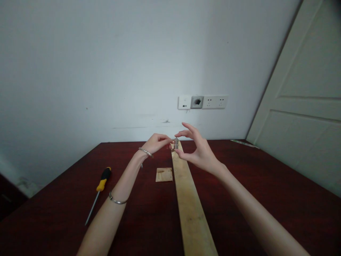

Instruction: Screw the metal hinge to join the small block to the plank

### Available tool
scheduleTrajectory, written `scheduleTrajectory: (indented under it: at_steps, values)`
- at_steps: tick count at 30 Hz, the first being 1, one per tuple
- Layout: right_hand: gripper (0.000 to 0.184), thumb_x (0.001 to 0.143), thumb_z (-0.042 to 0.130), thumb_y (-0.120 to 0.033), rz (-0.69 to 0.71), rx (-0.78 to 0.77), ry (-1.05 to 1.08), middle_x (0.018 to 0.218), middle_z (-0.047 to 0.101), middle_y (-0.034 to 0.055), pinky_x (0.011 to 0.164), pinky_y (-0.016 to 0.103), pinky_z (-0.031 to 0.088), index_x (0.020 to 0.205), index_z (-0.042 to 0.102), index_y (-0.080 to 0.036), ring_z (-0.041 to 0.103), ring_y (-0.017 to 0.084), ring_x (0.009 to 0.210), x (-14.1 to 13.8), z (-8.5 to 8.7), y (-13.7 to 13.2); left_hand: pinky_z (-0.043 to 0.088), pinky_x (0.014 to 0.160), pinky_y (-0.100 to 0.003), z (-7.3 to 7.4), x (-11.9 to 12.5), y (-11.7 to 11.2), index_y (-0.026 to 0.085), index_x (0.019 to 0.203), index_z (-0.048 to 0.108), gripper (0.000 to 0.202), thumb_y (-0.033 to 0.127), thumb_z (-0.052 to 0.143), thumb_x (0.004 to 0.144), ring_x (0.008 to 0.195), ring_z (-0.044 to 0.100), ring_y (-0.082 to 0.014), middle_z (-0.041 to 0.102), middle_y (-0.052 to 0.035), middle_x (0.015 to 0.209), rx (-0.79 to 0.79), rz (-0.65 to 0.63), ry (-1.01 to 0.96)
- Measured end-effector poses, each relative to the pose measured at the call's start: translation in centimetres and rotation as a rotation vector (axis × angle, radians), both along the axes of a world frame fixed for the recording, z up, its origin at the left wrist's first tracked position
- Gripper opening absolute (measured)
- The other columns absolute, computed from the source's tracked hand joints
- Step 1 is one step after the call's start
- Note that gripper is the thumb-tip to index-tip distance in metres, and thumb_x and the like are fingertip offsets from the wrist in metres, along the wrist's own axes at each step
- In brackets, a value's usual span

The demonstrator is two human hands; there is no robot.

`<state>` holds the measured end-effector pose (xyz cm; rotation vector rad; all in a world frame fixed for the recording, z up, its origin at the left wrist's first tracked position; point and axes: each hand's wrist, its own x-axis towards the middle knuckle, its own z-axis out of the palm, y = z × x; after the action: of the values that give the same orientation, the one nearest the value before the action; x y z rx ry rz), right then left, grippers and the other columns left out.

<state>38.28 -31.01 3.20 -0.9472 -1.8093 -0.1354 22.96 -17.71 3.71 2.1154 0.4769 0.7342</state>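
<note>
A small metal hinge (176, 143) stands upright over the far end of a long wooden board (190, 199). My right hand (200, 151) grips it by its top and bottom edges between thumb and a fingertip, the other fingers spread. From the other side, the pinched fingertips of my left hand (157, 143) meet the hinge's left edge; whether something tiny also sits between them is too small to tell. Just left of the board lies a small square piece of wood (164, 175).
A screwdriver (102, 184) with a black and yellow handle rests on the dark red table (149, 220), left of my left forearm. A thin flat strip (244, 143) lies at the back right edge. Behind are a white wall with sockets (214, 102) and a door (306, 96).
</note>
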Motion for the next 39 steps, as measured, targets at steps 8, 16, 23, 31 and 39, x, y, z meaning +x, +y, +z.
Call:
scheduleTrajectory:
  at_steps: [8, 16, 23, 31, 39]
  values:
    - [0.078, 0.074, 0.065, -0.022, 0.011, -0.051, 0.052, 0.11, 0.06, 0.0066, 0.096, 0.043, 0.042, 0.138, 0.022, -0.027, 0.056, 0.019, 0.103, -0.2, -1.4, 0.6, 0.045, 0.059, -0.022, 0.4, -0.3, -1.2, 0.01, 0.07, 0.065, 0.021, 0.028, 0.058, 0.077, 0.057, 0.059, -0.0106, 0.065, -0.0029, 0.063, -0.233, -0.068, 0.014]
    - [0.079, 0.074, 0.065, -0.022, 0.024, -0.057, 0.012, 0.112, 0.059, 0.0068, 0.097, 0.043, 0.04, 0.139, 0.021, -0.026, 0.056, 0.019, 0.105, 0.3, -1.5, 0.8, 0.045, 0.059, -0.023, 0.0, -0.5, -1.1, 0.008, 0.083, 0.066, 0.024, 0.029, 0.068, 0.071, 0.06, 0.061, -0.0115, 0.067, -0.0058, 0.07, -0.49, -0.203, -0.06]
    - [0.078, 0.074, 0.065, -0.025, -0.008, -0.057, -0.029, 0.113, 0.059, 0.0071, 0.097, 0.042, 0.041, 0.139, 0.021, -0.026, 0.055, 0.019, 0.106, 0.6, -1.6, 0.8, 0.046, 0.062, -0.024, 0.3, -0.8, -1.0, 0.008, 0.09, 0.067, 0.03, 0.026, 0.074, 0.067, 0.06, 0.063, -0.0117, 0.069, -0.0064, 0.071, -0.518, -0.216, -0.066]
    - [0.08, 0.074, 0.065, -0.025, -0.009, -0.083, -0.035, 0.113, 0.059, 0.0076, 0.096, 0.043, 0.043, 0.14, 0.021, -0.026, 0.057, 0.02, 0.104, 0.7, -1.4, 0.5, 0.047, 0.059, -0.024, 0.2, -0.8, -1.0, 0.008, 0.079, 0.068, 0.023, 0.022, 0.077, 0.063, 0.055, 0.061, -0.0101, 0.067, -0.0039, 0.065, -0.54, -0.129, -0.077]
    - [0.081, 0.073, 0.067, -0.025, 0.065, -0.096, -0.002, 0.113, 0.058, 0.0076, 0.092, 0.043, 0.046, 0.141, 0.022, -0.028, 0.056, 0.02, 0.104, 0.5, -1.4, 0.6, 0.048, 0.059, -0.024, 0.4, -1.0, -1.5, 0.008, 0.073, 0.068, 0.018, 0.021, 0.076, 0.062, 0.054, 0.061, -0.0104, 0.068, -0.0048, 0.063, -0.521, -0.094, -0.094]
